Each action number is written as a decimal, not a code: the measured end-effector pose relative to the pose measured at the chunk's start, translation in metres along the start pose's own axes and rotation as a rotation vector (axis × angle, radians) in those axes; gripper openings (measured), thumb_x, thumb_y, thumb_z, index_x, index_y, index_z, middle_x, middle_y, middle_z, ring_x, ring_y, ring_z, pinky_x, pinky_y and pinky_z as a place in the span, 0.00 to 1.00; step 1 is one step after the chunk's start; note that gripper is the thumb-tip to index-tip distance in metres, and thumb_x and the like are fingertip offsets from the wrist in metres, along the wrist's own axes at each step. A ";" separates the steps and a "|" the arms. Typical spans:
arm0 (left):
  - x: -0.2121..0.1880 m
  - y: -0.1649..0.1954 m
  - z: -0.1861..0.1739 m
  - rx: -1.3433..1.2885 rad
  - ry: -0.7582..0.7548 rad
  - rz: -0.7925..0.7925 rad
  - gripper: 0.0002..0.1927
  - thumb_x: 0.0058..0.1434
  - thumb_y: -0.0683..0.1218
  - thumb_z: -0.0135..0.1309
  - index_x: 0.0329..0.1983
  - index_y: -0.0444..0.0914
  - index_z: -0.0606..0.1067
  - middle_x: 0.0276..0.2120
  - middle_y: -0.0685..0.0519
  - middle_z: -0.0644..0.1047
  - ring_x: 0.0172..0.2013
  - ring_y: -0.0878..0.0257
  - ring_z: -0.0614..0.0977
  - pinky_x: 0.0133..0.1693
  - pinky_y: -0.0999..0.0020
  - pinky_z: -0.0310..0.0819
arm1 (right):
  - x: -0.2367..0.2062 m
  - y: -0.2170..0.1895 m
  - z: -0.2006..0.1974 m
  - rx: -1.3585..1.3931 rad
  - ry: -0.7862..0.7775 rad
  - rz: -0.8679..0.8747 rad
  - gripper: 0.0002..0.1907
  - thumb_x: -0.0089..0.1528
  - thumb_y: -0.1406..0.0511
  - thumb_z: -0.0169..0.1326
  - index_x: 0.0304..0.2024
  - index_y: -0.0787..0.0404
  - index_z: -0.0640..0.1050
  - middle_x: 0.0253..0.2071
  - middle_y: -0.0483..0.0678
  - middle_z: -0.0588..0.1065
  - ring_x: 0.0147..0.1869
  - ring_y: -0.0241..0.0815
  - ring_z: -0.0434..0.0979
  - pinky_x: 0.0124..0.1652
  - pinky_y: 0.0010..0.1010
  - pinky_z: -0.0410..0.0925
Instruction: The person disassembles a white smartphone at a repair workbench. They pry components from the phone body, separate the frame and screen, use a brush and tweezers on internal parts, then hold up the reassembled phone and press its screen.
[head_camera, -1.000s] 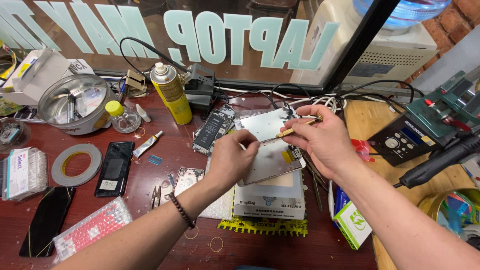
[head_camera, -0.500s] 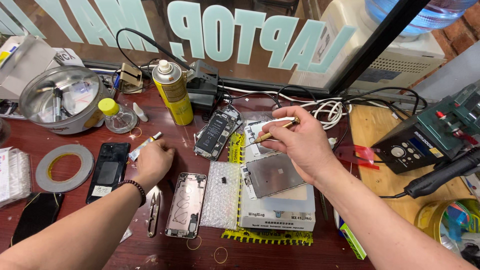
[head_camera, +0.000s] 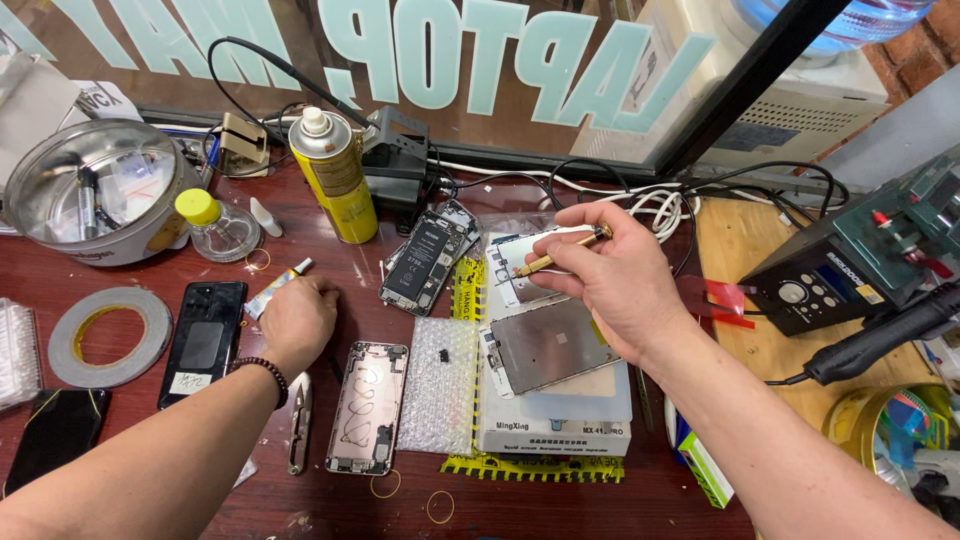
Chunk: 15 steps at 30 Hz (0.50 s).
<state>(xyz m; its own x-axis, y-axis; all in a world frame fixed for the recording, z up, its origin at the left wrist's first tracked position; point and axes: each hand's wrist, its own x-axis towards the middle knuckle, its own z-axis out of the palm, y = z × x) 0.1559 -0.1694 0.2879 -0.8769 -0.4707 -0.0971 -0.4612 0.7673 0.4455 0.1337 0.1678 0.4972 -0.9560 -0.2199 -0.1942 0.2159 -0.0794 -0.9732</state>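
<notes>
Since the earlier frame, left hand (head_camera: 298, 322) is settling closed-fisted beside a small white glue tube (head_camera: 278, 289); right hand (head_camera: 608, 275) is pinching a slim brass-handled tool (head_camera: 560, 252).

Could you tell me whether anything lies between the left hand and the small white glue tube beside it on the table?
Nothing visible does. The left hand rests on the red table with its knuckles right at the small white glue tube, whose near end disappears behind the hand; whether the fingers touch it cannot be told.
</notes>
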 end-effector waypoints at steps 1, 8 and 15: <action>-0.001 0.000 0.000 -0.001 -0.001 -0.004 0.11 0.64 0.52 0.57 0.44 0.47 0.84 0.39 0.45 0.83 0.42 0.45 0.84 0.46 0.51 0.77 | -0.001 -0.001 -0.001 -0.006 0.000 -0.002 0.17 0.62 0.73 0.54 0.52 0.67 0.69 0.42 0.55 0.78 0.47 0.45 0.83 0.45 0.36 0.78; -0.006 0.000 0.004 0.013 0.046 0.029 0.11 0.64 0.51 0.56 0.45 0.48 0.85 0.40 0.44 0.83 0.42 0.45 0.84 0.46 0.51 0.77 | -0.009 -0.005 -0.005 -0.020 0.015 -0.013 0.16 0.61 0.73 0.54 0.52 0.67 0.69 0.42 0.54 0.79 0.47 0.45 0.83 0.45 0.35 0.78; -0.013 0.006 -0.004 -0.077 0.046 -0.037 0.11 0.63 0.51 0.57 0.45 0.47 0.84 0.40 0.45 0.83 0.42 0.46 0.84 0.47 0.51 0.77 | -0.011 -0.007 -0.016 -0.004 0.041 -0.078 0.17 0.61 0.74 0.54 0.53 0.66 0.69 0.42 0.55 0.78 0.46 0.45 0.82 0.44 0.35 0.78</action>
<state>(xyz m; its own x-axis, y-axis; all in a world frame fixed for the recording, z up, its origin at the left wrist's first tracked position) 0.1649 -0.1609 0.2954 -0.8515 -0.5189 -0.0750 -0.4801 0.7142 0.5093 0.1399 0.1859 0.5042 -0.9773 -0.1727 -0.1223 0.1395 -0.0912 -0.9860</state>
